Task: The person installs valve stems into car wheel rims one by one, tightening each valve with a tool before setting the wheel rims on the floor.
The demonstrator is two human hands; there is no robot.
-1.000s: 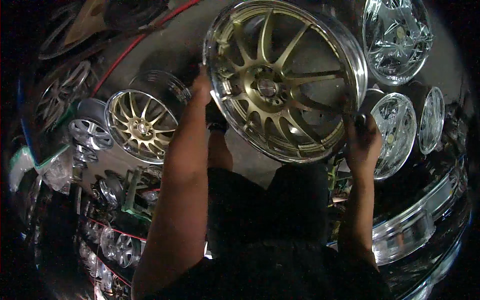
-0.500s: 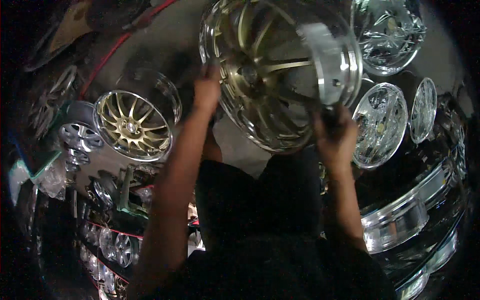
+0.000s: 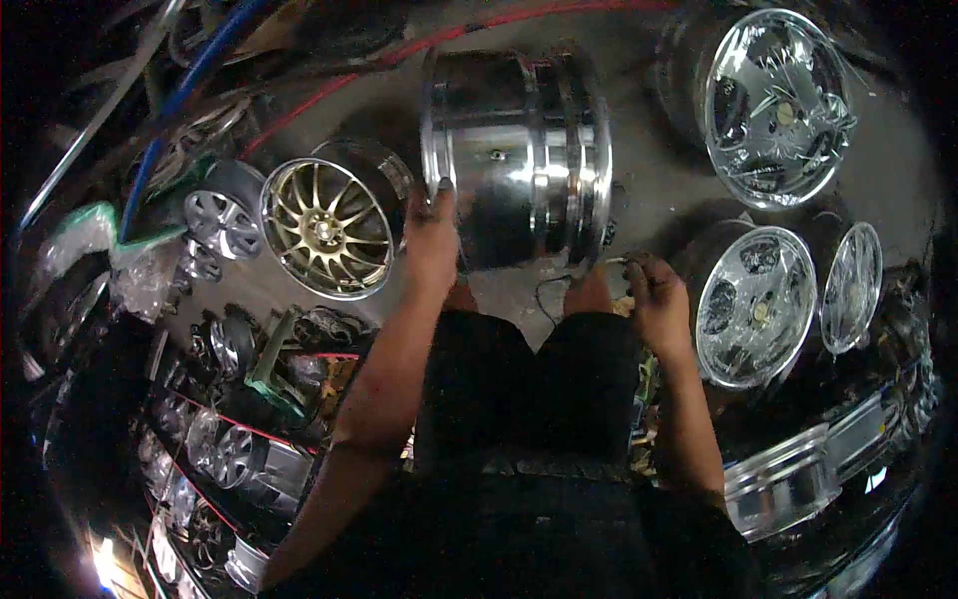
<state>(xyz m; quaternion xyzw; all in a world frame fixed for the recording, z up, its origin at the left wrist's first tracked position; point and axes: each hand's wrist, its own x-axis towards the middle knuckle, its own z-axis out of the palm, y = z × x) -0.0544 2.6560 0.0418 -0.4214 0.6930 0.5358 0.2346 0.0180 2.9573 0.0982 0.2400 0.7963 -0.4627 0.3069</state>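
Observation:
A shiny chrome wheel rim (image 3: 489,150) is in front of my legs, its barrel turned toward me and its two lips to left and right. My left hand (image 3: 431,245) grips its left lip, thumb up against the edge. My right hand (image 3: 661,304) is apart from the rim, just beyond its lower right end. Its fingers are curled together around something small and dark that I cannot make out. The spokes of this rim are hidden from me now.
Left of the rim leans a gold-spoked wheel (image 3: 324,232), with a silver wheel (image 3: 225,222) behind it. Film-wrapped wheels (image 3: 783,110) stand at the right. A red hose (image 3: 439,38) crosses the floor at the back. A blue tube (image 3: 185,95) rises at the far left.
The rim has turned from showing its gold spokes to showing its barrel, and sits lower. My right hand has come off it and moved down. My left hand still holds its left edge.

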